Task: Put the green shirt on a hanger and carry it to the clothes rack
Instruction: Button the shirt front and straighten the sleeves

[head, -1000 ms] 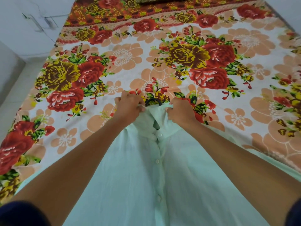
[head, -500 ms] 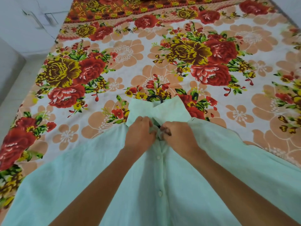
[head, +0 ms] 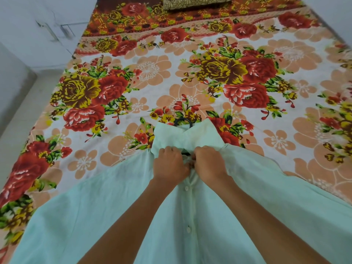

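Fingers (head: 192,165) of both hands curled in, meeting at the top of the button placket, just below the collar. Pinching shirt fabric there; whether a button is between them cannot be told, the knuckles hide it.

Green shirt (head: 106,210) lies front-up on the bed, filling the lower half of the frame, collar (head: 182,136) pointing to the upper part of the frame, hem out of view at the bottom edge. Long axis runs straight up-frame from the person, along the row of buttons (head: 188,229). Hanger hook (head: 182,121), dark, pokes out past the collar at frame centre; the rest of the hanger sits hidden inside the shirt.

Left hand (head: 170,164) and right hand (head: 210,163) side by side, touching at the placket, equally close to the collar. Hook lies just up-frame of both, on the midline, with the collar between. Judgement: either hand could reach it by sliding forward over the collar; neither is clearly nearer.

Bed sheet (head: 152,69), floral, red and yellow roses, spreads over the middle and upper frame. Patterned pillow (head: 196,2) at the top edge. White wall and cabinet front at upper left. No clothes rack in view.
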